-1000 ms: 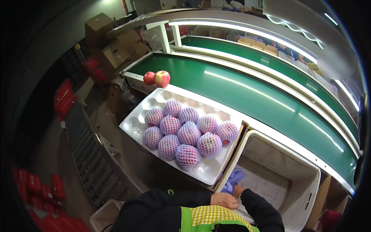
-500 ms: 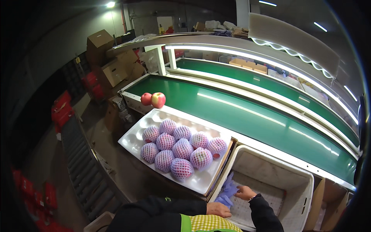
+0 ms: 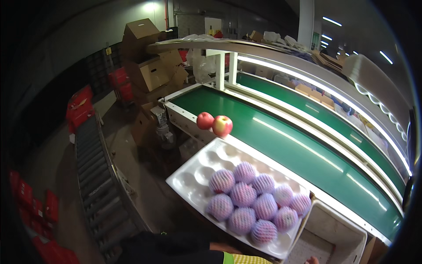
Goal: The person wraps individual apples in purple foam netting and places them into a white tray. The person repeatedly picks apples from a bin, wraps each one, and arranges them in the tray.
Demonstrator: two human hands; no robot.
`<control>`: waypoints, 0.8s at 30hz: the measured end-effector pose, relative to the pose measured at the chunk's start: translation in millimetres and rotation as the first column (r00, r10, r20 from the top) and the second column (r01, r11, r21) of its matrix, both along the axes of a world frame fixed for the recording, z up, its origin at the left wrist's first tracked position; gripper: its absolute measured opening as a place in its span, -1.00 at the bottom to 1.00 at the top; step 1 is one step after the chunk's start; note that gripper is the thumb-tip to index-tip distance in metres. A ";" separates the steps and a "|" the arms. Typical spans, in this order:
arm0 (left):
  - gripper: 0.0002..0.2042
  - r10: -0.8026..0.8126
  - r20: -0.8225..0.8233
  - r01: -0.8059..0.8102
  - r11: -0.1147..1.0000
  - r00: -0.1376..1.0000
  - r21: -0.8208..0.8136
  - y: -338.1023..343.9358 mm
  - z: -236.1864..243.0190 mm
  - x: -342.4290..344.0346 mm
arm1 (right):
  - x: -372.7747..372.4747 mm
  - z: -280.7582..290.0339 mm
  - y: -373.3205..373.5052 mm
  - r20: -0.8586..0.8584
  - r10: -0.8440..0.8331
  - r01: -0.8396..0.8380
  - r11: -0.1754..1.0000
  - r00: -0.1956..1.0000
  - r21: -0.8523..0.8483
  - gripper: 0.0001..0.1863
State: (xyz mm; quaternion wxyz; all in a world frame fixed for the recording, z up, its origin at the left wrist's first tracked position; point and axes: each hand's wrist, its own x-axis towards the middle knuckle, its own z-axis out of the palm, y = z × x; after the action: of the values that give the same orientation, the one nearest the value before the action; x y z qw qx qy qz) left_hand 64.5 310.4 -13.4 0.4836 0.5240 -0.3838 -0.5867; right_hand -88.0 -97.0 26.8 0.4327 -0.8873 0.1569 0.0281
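Well, red boxes (image 3: 52, 206): piled at the far left; small pale marks on them are too blurred to read.
Roller conveyor (image 3: 94, 176): grey rollers running down just right of the boxes.
Brown cartons (image 3: 154, 72): stacked behind, one showing a dark handle slot.
Black sleeve (image 3: 167, 248): across the lower edge, leading to the left hand.
Bare apples (image 3: 222, 126): two, side by side on the near edge of the belt frame, just beyond the tray; the left redder, the right part yellow.
Left hand (image 3: 223, 247): partly in view below the tray's near edge; whether its fingers are apart or closed, I cannot tell.
White tray (image 3: 187, 178): moulded with round cups, tilted across the view, bare cups toward its left end.
Wrapped apples (image 3: 243, 194): eleven in lilac foam nets, bunched over the tray's middle and right.
Checked apron (image 3: 248, 258): yellow and white, green-edged.
Green belt (image 3: 272, 136): smooth, beyond the tray.
Right hand (image 3: 312, 260): cut off by the lower edge, over the crate; its grip I cannot tell.
Pale crate (image 3: 347, 220): right of the tray.
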 end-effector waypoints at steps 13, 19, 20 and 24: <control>-0.56 0.047 -0.144 -0.034 0.995 0.988 0.093 119.2 -40.8 59.6 | -17.8 -48.2 100.6 0.037 -0.434 0.328 0.620 0.900 -0.713 -0.65; -0.55 0.102 -0.127 -0.085 0.988 0.987 0.132 132.8 -50.1 53.2 | -6.9 -28.1 119.1 0.134 -0.423 0.407 0.663 0.896 -0.628 -0.68; -0.55 0.118 -0.123 -0.102 0.986 0.985 0.131 136.7 -46.9 53.9 | -6.5 -26.4 121.5 0.131 -0.428 0.413 0.676 0.894 -0.611 -0.68; -0.53 0.153 -0.052 -0.148 0.985 0.987 0.090 146.8 -19.7 47.9 | -3.9 -19.1 127.1 0.134 -0.402 0.397 0.694 0.906 -0.601 -0.70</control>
State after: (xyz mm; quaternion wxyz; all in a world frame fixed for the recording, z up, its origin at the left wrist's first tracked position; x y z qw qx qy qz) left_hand 112.3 457.2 -33.2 0.5147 0.5542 -0.3031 -0.5798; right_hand -92.0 30.1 7.7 0.1147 -0.9233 0.3477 -0.1157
